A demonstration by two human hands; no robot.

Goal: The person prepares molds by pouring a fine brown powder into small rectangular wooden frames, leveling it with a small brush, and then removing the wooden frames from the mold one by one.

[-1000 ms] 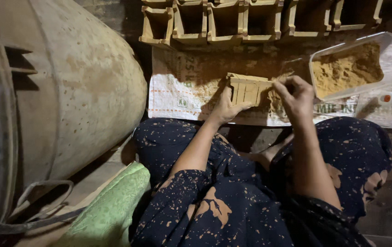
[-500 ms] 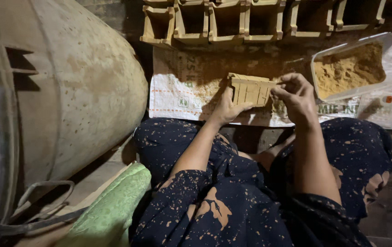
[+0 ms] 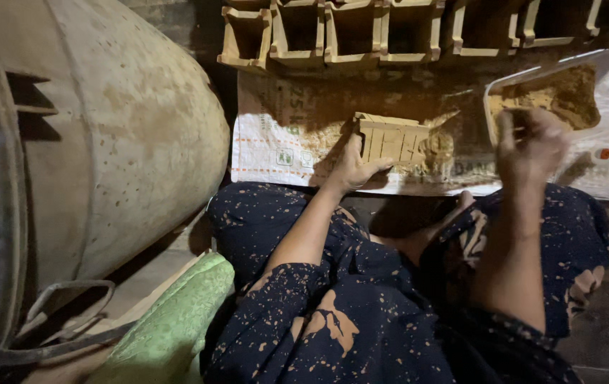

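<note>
My left hand (image 3: 353, 168) holds a flat tan block mould (image 3: 393, 139) with several ribs, tilted up on a white woven sack (image 3: 276, 142) dusted with sandy powder. My right hand (image 3: 532, 147) is off the mould, raised to the right just below a clear plastic tray (image 3: 607, 78) filled with tan sandy powder. Its fingers are curled and blurred; whether they hold any powder cannot be told. My legs in dark blue spattered cloth fill the lower frame.
A row of several clay-coloured hollow moulds (image 3: 351, 32) stands along the far edge of the sack. A big dirty drum (image 3: 105, 135) lies at the left. A green cloth (image 3: 169, 327) and a strap (image 3: 55, 313) lie near my left knee.
My right hand has left the mould and moved right toward the powder tray. The left hand keeps the mould in place.
</note>
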